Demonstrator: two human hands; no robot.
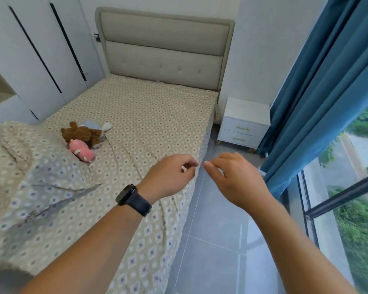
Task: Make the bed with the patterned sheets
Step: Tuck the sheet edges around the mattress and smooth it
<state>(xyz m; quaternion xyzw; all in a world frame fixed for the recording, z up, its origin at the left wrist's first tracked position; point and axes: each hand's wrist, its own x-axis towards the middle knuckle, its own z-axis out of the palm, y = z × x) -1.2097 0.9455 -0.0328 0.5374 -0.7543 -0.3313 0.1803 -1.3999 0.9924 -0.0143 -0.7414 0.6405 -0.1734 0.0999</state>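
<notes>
The patterned sheet is spread over the bed, with wrinkles near the right edge. My left hand, with a dark watch on its wrist, hovers at that right edge, fingers curled in; the frame does not show whether they pinch the sheet. My right hand is just beyond the edge, above the floor, its fingers loosely apart and holding nothing. A patterned pillow and a rumpled patterned duvet lie at the left. A brown plush toy and a pink plush toy rest on the sheet beside the pillow.
A padded grey headboard stands at the far end. A white nightstand sits right of the bed, with blue curtains and a large window beyond. White wardrobes line the left. Grey tiled floor runs along the bed.
</notes>
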